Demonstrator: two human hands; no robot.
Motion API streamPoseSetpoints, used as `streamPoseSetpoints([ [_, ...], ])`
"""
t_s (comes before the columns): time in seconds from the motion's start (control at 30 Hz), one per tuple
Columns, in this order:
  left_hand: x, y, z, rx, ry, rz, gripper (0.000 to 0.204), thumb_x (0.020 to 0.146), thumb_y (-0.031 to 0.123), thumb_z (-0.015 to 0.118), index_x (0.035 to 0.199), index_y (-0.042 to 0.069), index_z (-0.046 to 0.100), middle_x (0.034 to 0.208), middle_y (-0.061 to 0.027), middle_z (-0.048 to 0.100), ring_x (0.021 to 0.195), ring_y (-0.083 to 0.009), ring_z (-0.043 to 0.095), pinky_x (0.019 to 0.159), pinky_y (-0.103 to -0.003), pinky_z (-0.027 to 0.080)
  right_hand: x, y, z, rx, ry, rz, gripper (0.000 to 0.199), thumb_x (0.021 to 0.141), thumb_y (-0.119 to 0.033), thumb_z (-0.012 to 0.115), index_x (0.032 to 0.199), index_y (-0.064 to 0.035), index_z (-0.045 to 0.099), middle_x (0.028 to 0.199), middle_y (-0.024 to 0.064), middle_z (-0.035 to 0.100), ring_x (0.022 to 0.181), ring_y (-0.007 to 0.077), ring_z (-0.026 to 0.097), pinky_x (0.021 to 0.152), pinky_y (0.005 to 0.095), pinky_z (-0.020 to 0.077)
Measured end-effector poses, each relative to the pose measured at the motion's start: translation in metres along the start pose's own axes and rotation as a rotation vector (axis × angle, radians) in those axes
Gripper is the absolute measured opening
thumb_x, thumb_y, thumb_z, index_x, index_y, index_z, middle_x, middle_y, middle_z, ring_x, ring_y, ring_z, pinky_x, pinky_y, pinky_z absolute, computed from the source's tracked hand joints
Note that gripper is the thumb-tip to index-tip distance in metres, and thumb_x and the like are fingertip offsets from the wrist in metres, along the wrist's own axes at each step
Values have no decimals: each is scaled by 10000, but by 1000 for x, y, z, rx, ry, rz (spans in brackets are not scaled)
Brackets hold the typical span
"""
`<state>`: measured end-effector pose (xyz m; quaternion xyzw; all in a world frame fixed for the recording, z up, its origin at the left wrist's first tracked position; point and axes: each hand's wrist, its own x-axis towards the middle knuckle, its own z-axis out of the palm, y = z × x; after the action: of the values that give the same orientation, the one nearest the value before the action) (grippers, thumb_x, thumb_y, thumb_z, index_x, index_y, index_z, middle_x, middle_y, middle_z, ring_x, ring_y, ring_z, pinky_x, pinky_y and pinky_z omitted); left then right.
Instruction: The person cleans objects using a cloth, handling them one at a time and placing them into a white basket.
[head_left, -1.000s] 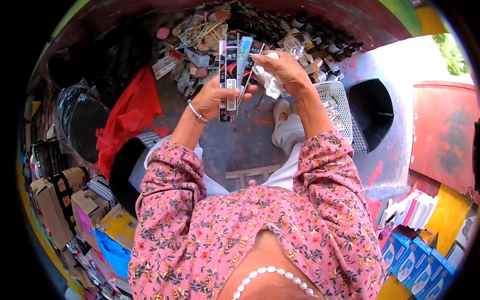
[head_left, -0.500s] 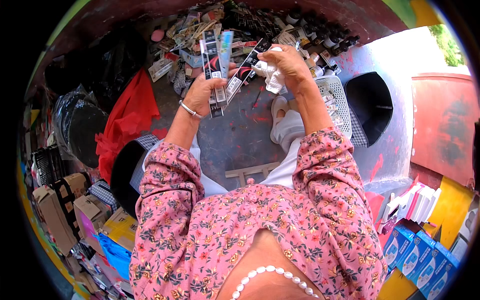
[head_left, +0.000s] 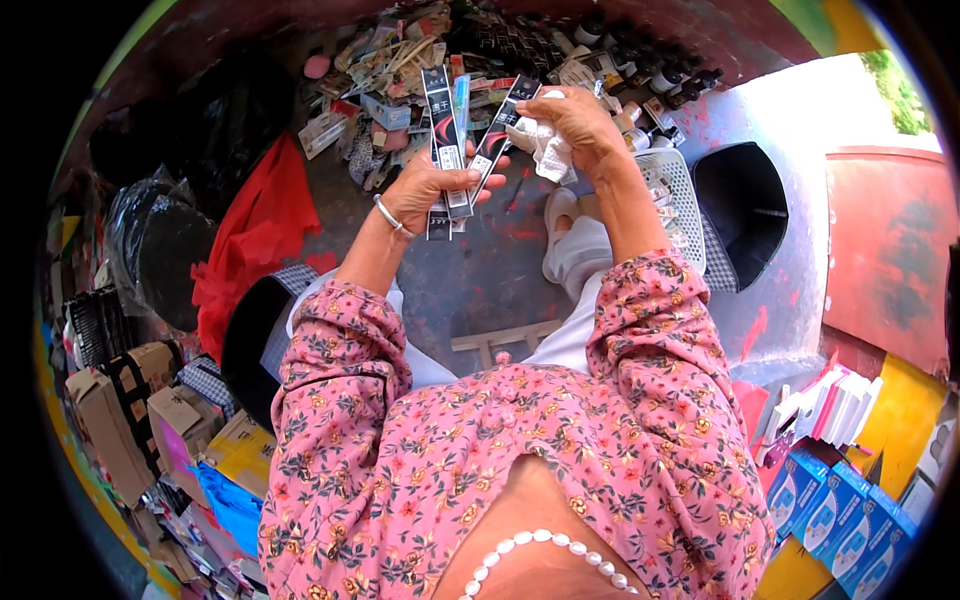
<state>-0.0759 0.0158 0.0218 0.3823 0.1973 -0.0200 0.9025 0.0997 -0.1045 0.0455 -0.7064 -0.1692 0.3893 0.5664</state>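
Packets (head_left: 440,115) in left fingers (head_left: 460,179), cloth (head_left: 549,152) in right fingers (head_left: 546,107)

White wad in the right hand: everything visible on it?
The white wad is crumpled and soft-looking; cloth or paper, I can't tell. The right hand holds it, fingers over its upper part, the rest bulging out below them. It sits just right of the nearest dark packet; whether they touch is unclear.

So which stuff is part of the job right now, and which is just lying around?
Part of the job:
flat black packages, held in the left grip
blue packet, held with them
crumpled white thing, maybe cloth, in the right grip

Just lying around, it seems:
red cloth, on the left
brown cardboard box, lower left
blue boxes, lower right
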Motion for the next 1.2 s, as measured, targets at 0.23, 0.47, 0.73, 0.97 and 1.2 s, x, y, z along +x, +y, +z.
streamPoseSetpoints([
  [0.23,3,-18,-13,94,170,-103,317,678,-16,656,983,-38,570,951,-136,625,873,-238,627,688,-302,527,-39,-21,46,-486,317,-513,156,748,-161,657,810,-25,612,747,116,622,672,221,590,628,329,449],
  [0.47,2,-33,-11,-41,24,110,357,603,-76,660,947,-28,578,804,-125,638,661,-193,635,560,-313,525,-41,5,63,-888,298,-942,65,778,-86,600,796,-31,570,740,103,549,658,255,554,592,342,440],
  [0.73,3,-19,-16,-160,38,255,449,649,-130,573,1070,-41,444,920,-185,619,778,-251,647,629,-335,551,17,19,-28,-18,221,-288,265,809,-250,607,891,-1,565,786,96,616,614,172,592,539,285,474],
  [0.97,-11,-5,1,139,114,171,236,665,-27,606,898,8,620,787,-93,634,639,-159,615,574,-295,497,0,18,29,128,-94,95,214,762,-161,659,890,-10,576,802,44,601,643,121,574,580,251,468],
  [1.2,9,-23,-19,-20,181,100,118,784,-27,486,876,-51,556,813,-175,640,658,-225,643,536,-278,522,-3,4,-2,48,-104,57,164,797,-199,616,784,-40,579,675,14,566,567,97,528,515,234,415],
])
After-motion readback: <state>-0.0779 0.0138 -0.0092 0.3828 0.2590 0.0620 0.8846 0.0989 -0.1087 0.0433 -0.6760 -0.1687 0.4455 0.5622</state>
